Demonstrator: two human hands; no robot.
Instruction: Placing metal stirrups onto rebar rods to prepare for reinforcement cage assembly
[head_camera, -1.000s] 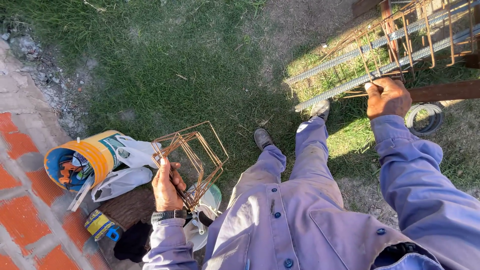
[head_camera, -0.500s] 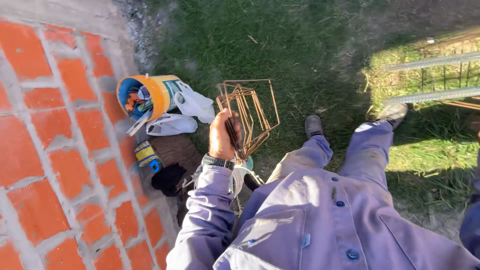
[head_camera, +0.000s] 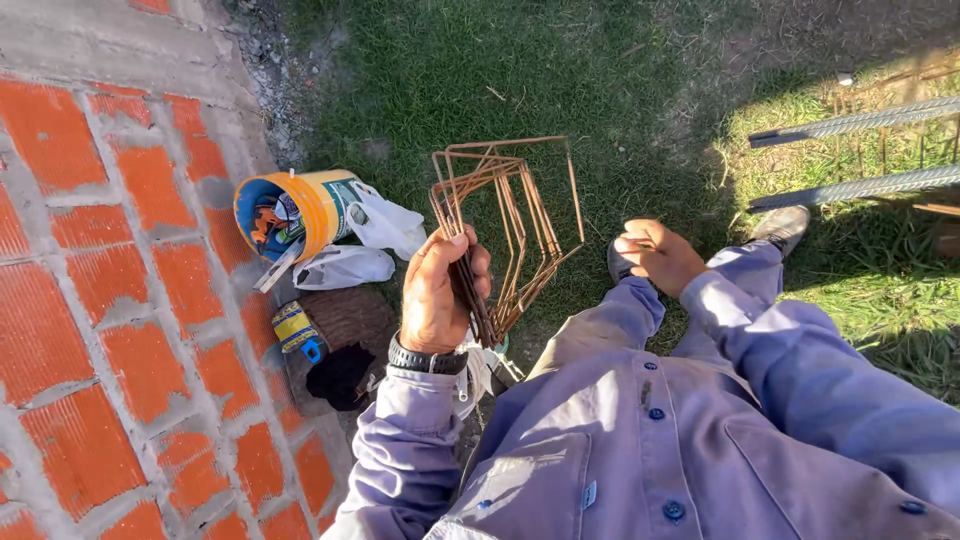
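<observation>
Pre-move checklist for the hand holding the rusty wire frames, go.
1. Left hand closed on the frames: ok, fingers wrap one side of the bundle.
2. Frames bunched together: not ok, they fan apart at the far ends.
3. Right hand free: ok, half curled beside the frames, holding nothing visible.
4. Frames clear of the bucket and white bags: ok, apart.
5. Rebar on the grass within reach: cannot tell.
6. Frame count: cannot tell, they overlap.
</observation>
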